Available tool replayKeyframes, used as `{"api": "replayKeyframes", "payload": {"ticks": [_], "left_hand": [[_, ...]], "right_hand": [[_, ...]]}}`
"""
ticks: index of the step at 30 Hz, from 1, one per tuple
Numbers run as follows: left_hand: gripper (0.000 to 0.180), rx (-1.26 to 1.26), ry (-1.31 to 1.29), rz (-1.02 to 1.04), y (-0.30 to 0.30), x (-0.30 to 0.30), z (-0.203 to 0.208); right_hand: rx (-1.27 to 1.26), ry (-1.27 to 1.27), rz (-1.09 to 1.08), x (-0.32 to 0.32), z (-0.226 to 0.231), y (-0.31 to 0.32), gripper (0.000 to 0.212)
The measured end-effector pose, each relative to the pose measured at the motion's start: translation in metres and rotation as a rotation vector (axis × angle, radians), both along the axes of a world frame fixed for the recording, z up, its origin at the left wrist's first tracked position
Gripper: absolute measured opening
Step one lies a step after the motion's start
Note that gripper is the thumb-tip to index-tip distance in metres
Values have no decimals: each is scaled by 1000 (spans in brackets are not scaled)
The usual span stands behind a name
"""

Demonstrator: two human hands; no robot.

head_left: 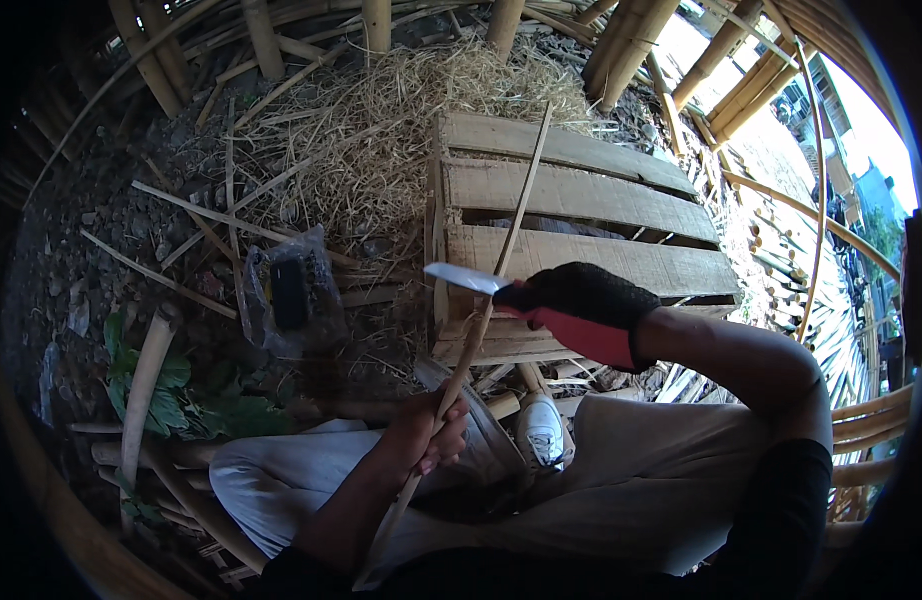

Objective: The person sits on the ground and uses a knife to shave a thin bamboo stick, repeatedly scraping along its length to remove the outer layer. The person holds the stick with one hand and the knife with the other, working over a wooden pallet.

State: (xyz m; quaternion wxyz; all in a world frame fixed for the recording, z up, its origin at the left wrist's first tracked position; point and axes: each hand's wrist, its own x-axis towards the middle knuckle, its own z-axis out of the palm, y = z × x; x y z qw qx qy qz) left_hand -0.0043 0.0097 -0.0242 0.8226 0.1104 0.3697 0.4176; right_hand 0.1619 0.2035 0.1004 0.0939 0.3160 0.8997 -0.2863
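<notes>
Near a slatted wooden crate [581, 190], a bamboo strip [468, 352] is held slantwise in the tightly curled left hand [421, 436], seemingly to steady it against the knife [456, 276] clasped by the gloved right hand [586, 308].

Both hands [429, 435] [581, 310] closed, left lower, right elbow [803, 378] bent

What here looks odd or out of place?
The crinkled clear plastic bag, with a dark object apparently inside, stands out on the ground beside natural straw. Also mismatched: the right hand wears a black-and-red glove, while the left hand is bare.
</notes>
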Motion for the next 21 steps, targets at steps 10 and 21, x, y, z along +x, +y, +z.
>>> {"api": "replayKeyframes", "payload": {"ticks": [10,21], "left_hand": [[47,8,16,38,-7,-1,-1],[48,12,-3,7,1,2,1]], "right_hand": [[-28,-4,-406,-21,37,21,46],[43,86,-302,-1,5,21,58]]}}
